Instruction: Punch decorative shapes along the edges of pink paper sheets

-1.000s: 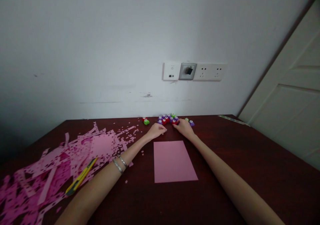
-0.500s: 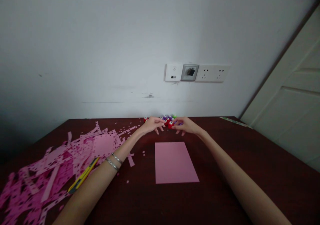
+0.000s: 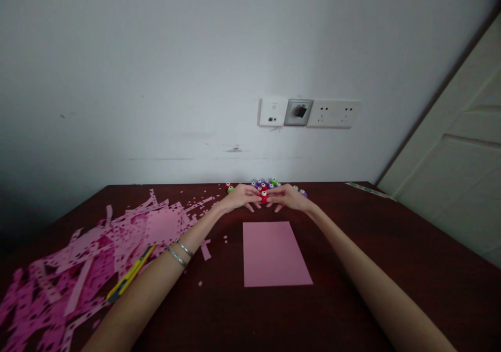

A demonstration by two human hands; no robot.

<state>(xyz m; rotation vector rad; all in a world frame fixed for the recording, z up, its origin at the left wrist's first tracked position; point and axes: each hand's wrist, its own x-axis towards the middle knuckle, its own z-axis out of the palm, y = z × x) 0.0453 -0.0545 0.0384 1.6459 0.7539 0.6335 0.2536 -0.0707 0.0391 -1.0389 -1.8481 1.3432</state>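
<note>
At the far side of the table, my left hand [image 3: 241, 197] and my right hand [image 3: 288, 197] face each other with curved fingers. Between their fingertips is a small red paper punch [image 3: 263, 198] with a white, dark-dotted top; both hands pinch it from the sides. Right behind it stands a cluster of similar small punches in red, purple [image 3: 259, 182] and green [image 3: 274, 182]. Nearer to me, a pink sheet of paper [image 3: 277, 254] lies flat. Beside my left hand sit another red punch [image 3: 228, 186] and a green one, partly hidden.
Punched pink paper strips [image 3: 97, 258] heap over the table's left side, with a yellow utility knife [image 3: 131, 274] on them. Small scraps lie around. More punches [image 3: 302, 193] are beyond my right hand. A thin strip [image 3: 370, 190] lies at the back right; sockets [image 3: 332, 114] are on the wall.
The front red punch has shifted slightly left and now sits between both hands' fingertips. My right hand has moved a little left, uncovering punches behind it.
</note>
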